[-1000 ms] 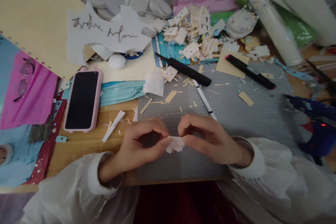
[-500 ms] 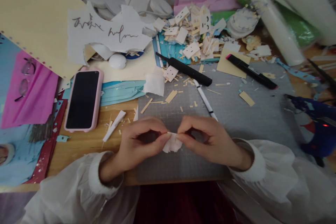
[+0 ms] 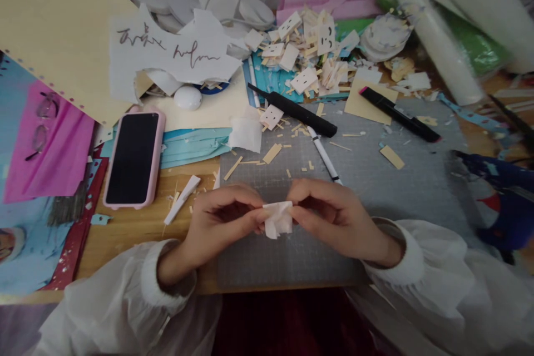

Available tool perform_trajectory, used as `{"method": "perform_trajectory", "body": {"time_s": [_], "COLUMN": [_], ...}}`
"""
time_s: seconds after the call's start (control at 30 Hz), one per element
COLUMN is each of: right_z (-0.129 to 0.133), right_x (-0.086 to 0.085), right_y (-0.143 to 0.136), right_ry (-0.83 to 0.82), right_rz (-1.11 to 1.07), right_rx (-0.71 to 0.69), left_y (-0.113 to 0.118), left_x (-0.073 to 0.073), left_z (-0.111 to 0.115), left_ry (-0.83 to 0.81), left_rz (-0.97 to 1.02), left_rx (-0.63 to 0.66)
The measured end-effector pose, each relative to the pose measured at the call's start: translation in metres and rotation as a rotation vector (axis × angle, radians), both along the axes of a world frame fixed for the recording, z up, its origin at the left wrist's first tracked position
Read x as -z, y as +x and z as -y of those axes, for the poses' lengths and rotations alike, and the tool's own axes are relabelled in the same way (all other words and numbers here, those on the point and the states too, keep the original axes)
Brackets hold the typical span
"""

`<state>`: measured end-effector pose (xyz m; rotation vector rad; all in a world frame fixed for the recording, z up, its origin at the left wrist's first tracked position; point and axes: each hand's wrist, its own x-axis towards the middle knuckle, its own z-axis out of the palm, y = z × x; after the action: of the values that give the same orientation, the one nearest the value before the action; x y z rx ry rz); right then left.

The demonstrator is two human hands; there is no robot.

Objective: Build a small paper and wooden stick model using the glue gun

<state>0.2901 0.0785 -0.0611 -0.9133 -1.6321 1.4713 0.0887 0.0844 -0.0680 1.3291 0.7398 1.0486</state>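
A small crumpled piece of white tissue (image 3: 278, 220) hangs between my two hands, over the front part of the grey cutting mat (image 3: 258, 267). My left hand (image 3: 227, 219) pinches its left edge between thumb and index finger. The right edge is pinched in the same way by my right hand (image 3: 327, 217). Just beyond the hands lie a white pen (image 3: 324, 154), small cream paper strips (image 3: 272, 153) and a square of white tissue (image 3: 245, 134). A white paper piece with a drawn face (image 3: 271, 117) rests near a black marker (image 3: 300, 114).
A pink-cased phone (image 3: 132, 158) and a folded white strip (image 3: 182, 199) lie to the left. Behind the mat is a heap of face-marked paper pieces (image 3: 304, 79). A second black marker (image 3: 398, 114) and a blue glue gun (image 3: 507, 206) are on the right.
My hands have moved slightly apart, and the tissue between them is spread wider, with more of it showing. A small red light on the glue gun no longer shows.
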Motion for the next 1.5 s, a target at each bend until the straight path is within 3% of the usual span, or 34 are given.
{"method": "perform_trajectory", "body": {"time_s": [0.33,0.5,0.77,1.0,1.23,1.5], "right_z": [-0.002,0.000,-0.005,-0.002,-0.002,-0.001], "right_x": [0.003,0.000,0.011,0.007,0.012,0.009], "right_y": [0.004,0.004,0.011,0.000,0.001,0.003], "right_ry": [0.131,0.027,-0.146,-0.186,0.020,0.095], "right_rz": [0.084,-0.012,-0.280,-0.194,-0.160,-0.150], "right_rx": [-0.028,0.015,0.253,-0.051,-0.059,-0.104], "left_y": [-0.002,-0.001,-0.003,-0.010,-0.014,-0.013], "left_x": [-0.002,0.000,0.001,0.003,0.000,-0.002], "left_z": [0.000,-0.001,-0.002,-0.006,-0.006,-0.004], "left_ry": [-0.124,-0.144,-0.064,0.205,0.342,0.427], "left_rz": [0.029,0.038,0.025,-0.090,-0.152,-0.179], "left_rx": [0.042,0.002,-0.035,-0.009,-0.036,-0.044]}}
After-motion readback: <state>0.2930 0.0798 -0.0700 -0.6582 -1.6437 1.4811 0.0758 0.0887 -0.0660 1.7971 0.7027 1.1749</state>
